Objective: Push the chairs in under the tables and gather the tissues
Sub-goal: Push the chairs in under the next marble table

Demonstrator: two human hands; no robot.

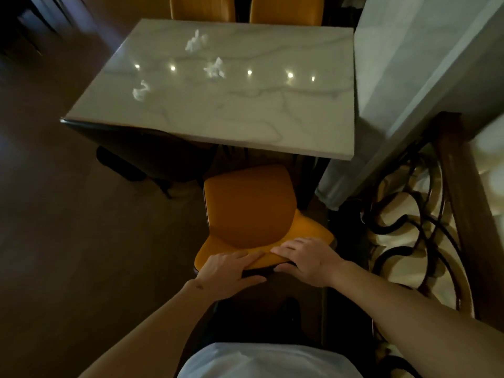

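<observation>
Two hands rest on the top edge of an orange chair's backrest [260, 256], seen from the head camera looking steeply down. The left hand [227, 272] lies with its fingers laid flat and close together over the top of the backrest and its thumb below the edge, toward the person. The right hand [306, 261] sits just beside it, fingers slightly spread across the top edge and the thumb tucked under the rim, so that this hand clasps the backrest between fingers and thumb. The fingertips of the two hands nearly meet at the middle of the backrest.

Beyond the hands, the orange chair [245, 205] stands with its seat mostly out from under the marble-topped table [272, 113]; only the front edge of the seat reaches the near edge of the tabletop. Farther out from the grip, three crumpled tissues lie on the tabletop, well apart from each other: the nearest tissue [140, 91] forward and to the left of the hands, the middle tissue [214, 68] farther on, and the far tissue [195, 41] beyond that. Two more orange chair backs [242, 8] show past the table's far edge. To the right of the right hand stands a dark railing with curled metalwork [409, 219].
</observation>
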